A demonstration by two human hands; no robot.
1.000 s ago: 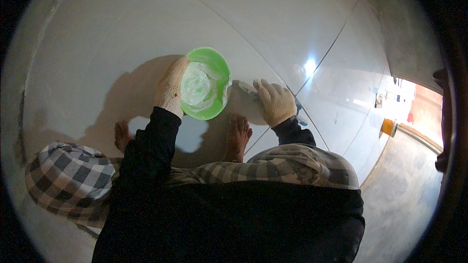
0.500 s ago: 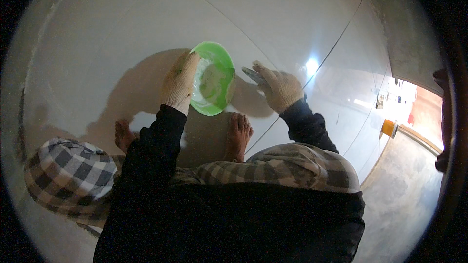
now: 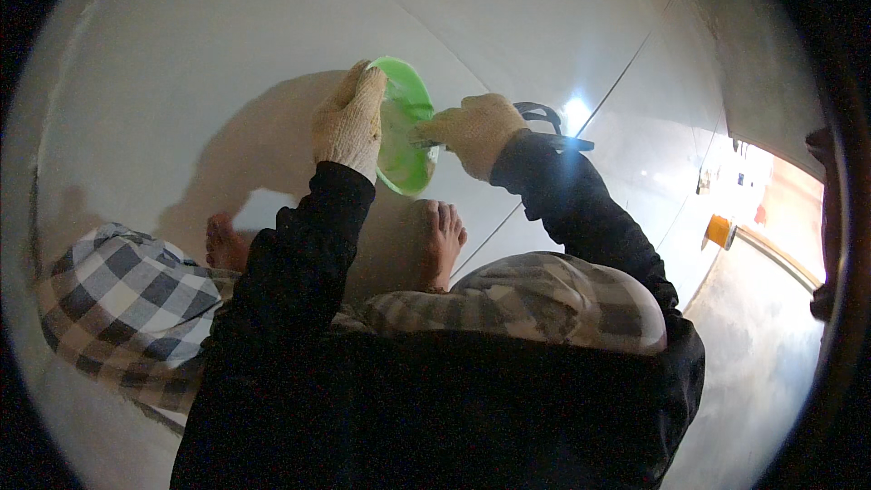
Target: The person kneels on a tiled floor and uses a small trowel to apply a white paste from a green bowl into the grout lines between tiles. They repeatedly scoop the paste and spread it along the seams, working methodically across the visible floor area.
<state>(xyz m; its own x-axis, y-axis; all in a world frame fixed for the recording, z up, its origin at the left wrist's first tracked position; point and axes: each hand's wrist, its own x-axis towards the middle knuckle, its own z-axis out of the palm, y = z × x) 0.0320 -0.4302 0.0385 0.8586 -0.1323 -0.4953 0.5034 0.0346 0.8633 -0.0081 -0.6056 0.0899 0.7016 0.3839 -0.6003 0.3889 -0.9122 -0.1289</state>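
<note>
A light green plastic bowl (image 3: 419, 183) is tilted in front of me, with whitish paste on its inside. My left hand (image 3: 352, 118), in a cream knitted glove, grips its left rim. My right hand (image 3: 476, 132), gloved alike, is closed at the bowl's right side, fingertips at the rim. From behind its wrist sticks out a flat dark tool (image 3: 576, 142) with a curved dark piece above it. The hand covers most of this tool, and its exact kind cannot be made out.
My bare feet (image 3: 443, 234) stand on pale, large-tiled floor (image 3: 272, 18) with dark joints. A bright light reflection (image 3: 575, 114) shows right of my hand. Farther right are a yellow-orange cylindrical thing (image 3: 719, 231) and a grey surface (image 3: 735, 354).
My right hand has moved left to the bowl's rim and turned, so the tool now shows behind the wrist. My left hand has raised the bowl slightly and tilted it further.
</note>
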